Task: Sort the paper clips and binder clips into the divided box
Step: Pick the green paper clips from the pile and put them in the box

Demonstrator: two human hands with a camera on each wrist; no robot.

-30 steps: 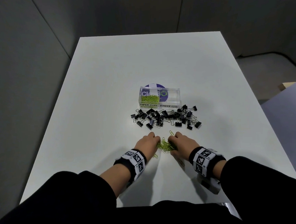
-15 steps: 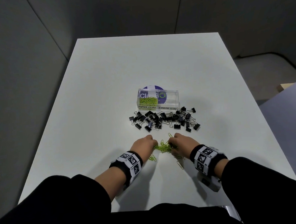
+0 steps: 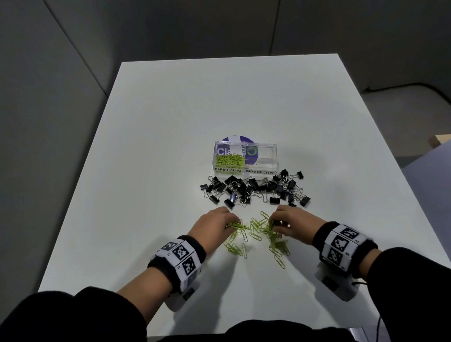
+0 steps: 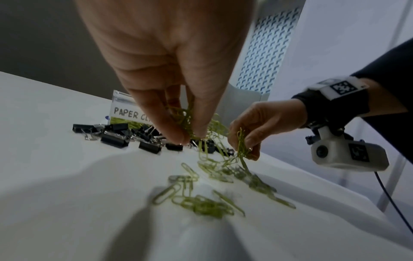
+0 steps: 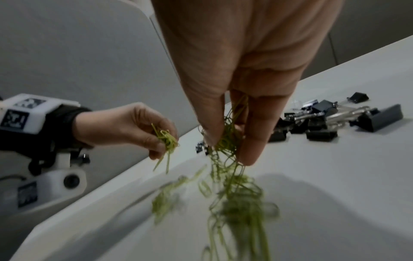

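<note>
My left hand (image 3: 217, 227) and right hand (image 3: 291, 223) each pinch a tuft of green paper clips (image 3: 259, 234) just above the counter (image 3: 165, 147). The divided box (image 3: 246, 159) lies straight ahead beyond the binder clips (image 3: 254, 189), its paper-clip half nearer my left.

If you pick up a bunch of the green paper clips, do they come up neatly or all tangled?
Probably tangled: the green paper clips pinched by the right hand trail down in a linked string. They look light, since the left hand lifts its clump with fingertips only. Some will likely slip loose; strays already lie scattered on the table.
</note>
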